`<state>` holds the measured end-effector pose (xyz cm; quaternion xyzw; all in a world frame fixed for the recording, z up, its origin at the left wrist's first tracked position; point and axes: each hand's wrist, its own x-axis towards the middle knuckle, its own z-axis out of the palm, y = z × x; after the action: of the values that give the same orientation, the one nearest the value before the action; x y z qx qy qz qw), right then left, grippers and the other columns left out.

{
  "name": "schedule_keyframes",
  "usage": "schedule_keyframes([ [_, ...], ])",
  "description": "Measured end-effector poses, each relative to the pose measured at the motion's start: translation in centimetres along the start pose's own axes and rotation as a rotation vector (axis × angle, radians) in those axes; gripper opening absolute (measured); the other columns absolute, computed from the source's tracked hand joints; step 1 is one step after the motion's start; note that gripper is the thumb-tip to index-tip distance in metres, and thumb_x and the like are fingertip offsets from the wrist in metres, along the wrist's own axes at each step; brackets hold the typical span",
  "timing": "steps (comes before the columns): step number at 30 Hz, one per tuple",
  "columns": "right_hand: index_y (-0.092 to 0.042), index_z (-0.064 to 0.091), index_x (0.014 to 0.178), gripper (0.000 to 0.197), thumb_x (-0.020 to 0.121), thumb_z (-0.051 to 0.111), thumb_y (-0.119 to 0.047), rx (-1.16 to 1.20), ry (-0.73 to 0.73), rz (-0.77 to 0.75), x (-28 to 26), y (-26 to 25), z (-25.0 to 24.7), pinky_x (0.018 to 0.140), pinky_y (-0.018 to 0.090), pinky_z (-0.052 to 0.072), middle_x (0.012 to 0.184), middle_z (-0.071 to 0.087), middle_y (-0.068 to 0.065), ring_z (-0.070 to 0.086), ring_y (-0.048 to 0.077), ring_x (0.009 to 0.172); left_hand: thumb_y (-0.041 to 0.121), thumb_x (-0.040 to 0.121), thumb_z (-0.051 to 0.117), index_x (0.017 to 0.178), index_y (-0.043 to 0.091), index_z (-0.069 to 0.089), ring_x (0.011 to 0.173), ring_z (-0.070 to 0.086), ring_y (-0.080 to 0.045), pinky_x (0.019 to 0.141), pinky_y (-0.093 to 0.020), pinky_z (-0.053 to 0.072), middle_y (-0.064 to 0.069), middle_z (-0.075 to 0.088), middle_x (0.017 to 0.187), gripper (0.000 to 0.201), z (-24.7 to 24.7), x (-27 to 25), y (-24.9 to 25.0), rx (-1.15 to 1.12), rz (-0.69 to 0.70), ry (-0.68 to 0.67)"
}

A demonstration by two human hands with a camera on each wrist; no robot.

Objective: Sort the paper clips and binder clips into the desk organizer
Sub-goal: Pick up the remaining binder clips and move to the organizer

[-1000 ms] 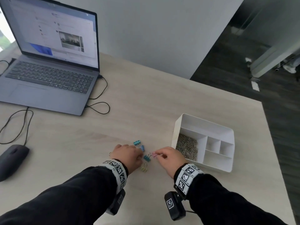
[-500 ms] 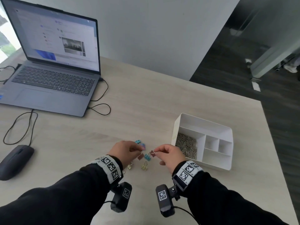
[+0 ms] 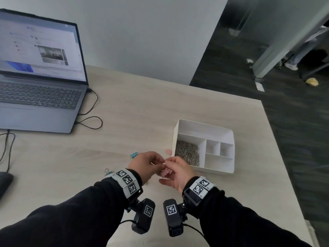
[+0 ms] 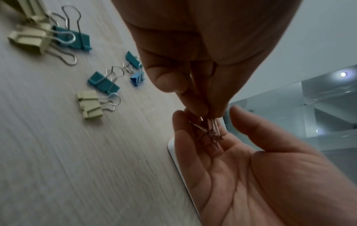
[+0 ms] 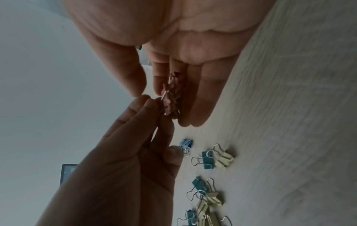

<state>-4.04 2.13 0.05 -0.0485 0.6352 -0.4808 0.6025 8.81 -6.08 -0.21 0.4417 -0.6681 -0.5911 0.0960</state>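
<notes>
My left hand (image 3: 160,162) pinches a pink binder clip (image 4: 211,122) by its wire handles, right over my right hand (image 3: 173,168). That hand is turned palm up with fairly straight fingers, and a few pink binder clips (image 5: 171,94) lie on them. Both hands hover above the table just left of the white desk organizer (image 3: 229,138). Silver paper clips (image 3: 187,152) fill its near-left compartment; the other compartments look empty. Loose teal (image 4: 103,83), blue (image 4: 138,78) and cream binder clips (image 4: 89,105) lie on the table under the hands.
An open laptop (image 3: 39,97) sits at the far left with a looping black cable (image 3: 90,120). A dark mouse (image 3: 4,182) is at the left edge. One pink clip (image 3: 168,151) lies against the organizer's left wall. The table's right edge runs close past the organizer.
Both hands have lifted off the table and come together. The right hand has turned palm up with pink clips on it, and the left hand has brought another pink clip over it.
</notes>
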Motion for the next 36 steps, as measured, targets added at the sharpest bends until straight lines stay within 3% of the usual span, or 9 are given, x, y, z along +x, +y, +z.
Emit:
schedule_keyframes([
  [3,-0.003,0.057,0.113,0.021,0.093,0.061,-0.005,-0.087,-0.043,-0.025,-0.8,0.2,-0.9,0.065,0.036,0.059,0.074,0.067,0.006,0.068,0.023,0.074,0.012,0.080,0.071,0.082,0.025,0.071,0.065,0.070,-0.013,0.057,-0.031,0.056,0.001,0.075,0.073,0.014,1.0,0.0,0.4,0.003,-0.008,-0.004],
  [6,-0.004,0.061,0.106,0.016,0.091,0.060,0.001,-0.156,0.024,-0.077,-0.9,-0.2,-2.2,0.054,0.028,0.056,0.078,0.067,0.008,0.066,0.018,0.067,0.017,0.086,0.066,0.087,0.027,0.071,0.069,0.070,-0.007,0.053,-0.025,0.051,0.006,0.075,0.079,0.011,1.3,0.4,0.3,0.012,-0.009,-0.004],
  [10,-0.013,0.067,0.093,0.011,0.091,0.059,-0.006,-0.287,0.352,-0.242,0.1,-1.7,-6.2,0.051,0.029,0.052,0.072,0.064,0.005,0.062,0.016,0.062,0.024,0.087,0.063,0.084,0.031,0.069,0.072,0.066,-0.007,0.063,-0.023,0.047,0.013,0.069,0.080,0.009,-1.0,1.7,-1.0,0.195,-0.044,0.146],
  [17,-0.025,0.066,0.104,0.018,0.093,0.054,-0.017,-0.742,0.551,-0.302,1.8,-3.7,-12.3,0.071,0.027,0.049,0.089,0.069,-0.005,0.067,0.014,0.082,0.023,0.086,0.058,0.085,0.036,0.065,0.073,0.058,-0.004,0.063,-0.022,0.044,0.014,0.064,0.083,0.015,-3.7,3.6,-2.9,0.426,-0.124,0.188],
  [23,-0.023,0.060,0.119,0.030,0.094,0.048,-0.012,-0.898,0.510,-0.325,0.8,-3.1,-12.1,0.085,0.022,0.042,0.110,0.063,-0.008,0.058,0.010,0.099,0.025,0.085,0.056,0.107,0.037,0.065,0.102,0.059,-0.012,0.089,-0.030,0.048,0.009,0.063,0.117,0.027,-0.1,6.2,-1.6,0.533,-0.028,0.035],
  [28,-0.022,0.063,0.118,0.029,0.091,0.053,-0.016,-0.987,0.501,-0.416,0.3,-1.8,-12.9,0.106,0.037,0.043,0.121,0.055,-0.004,0.056,0.012,0.112,0.028,0.085,0.049,0.118,0.046,0.060,0.119,0.054,-0.017,0.101,-0.041,0.031,0.013,0.059,0.129,0.039,2.5,8.5,0.3,0.684,-0.084,-0.013],
  [33,-0.021,0.067,0.105,0.020,0.089,0.058,-0.014,-0.946,0.512,-0.567,-0.3,-2.1,-12.5,0.091,0.023,0.045,0.109,0.054,-0.009,0.056,0.003,0.094,0.042,0.089,0.055,0.095,0.044,0.070,0.099,0.064,-0.014,0.098,-0.037,0.044,0.019,0.070,0.106,0.017,2.3,9.0,0.3,0.583,-0.140,-0.034],
  [35,-0.023,0.067,0.101,0.020,0.087,0.060,-0.012,-0.886,0.488,-0.591,-0.1,-2.4,-11.5,0.083,0.020,0.047,0.104,0.056,-0.010,0.057,0.000,0.083,0.031,0.087,0.057,0.086,0.040,0.072,0.069,0.064,-0.013,0.072,-0.028,0.052,0.012,0.072,0.085,0.017,1.4,8.5,0.5,0.440,-0.126,0.012],
  [36,-0.025,0.067,0.102,0.020,0.086,0.062,-0.014,-0.859,0.460,-0.587,-0.1,-2.6,-10.8,0.079,0.019,0.048,0.103,0.057,-0.011,0.057,0.001,0.079,0.024,0.087,0.057,0.083,0.037,0.072,0.056,0.058,-0.010,0.059,-0.024,0.048,0.010,0.070,0.075,0.020,1.1,8.1,0.7,0.370,-0.104,0.037],
])
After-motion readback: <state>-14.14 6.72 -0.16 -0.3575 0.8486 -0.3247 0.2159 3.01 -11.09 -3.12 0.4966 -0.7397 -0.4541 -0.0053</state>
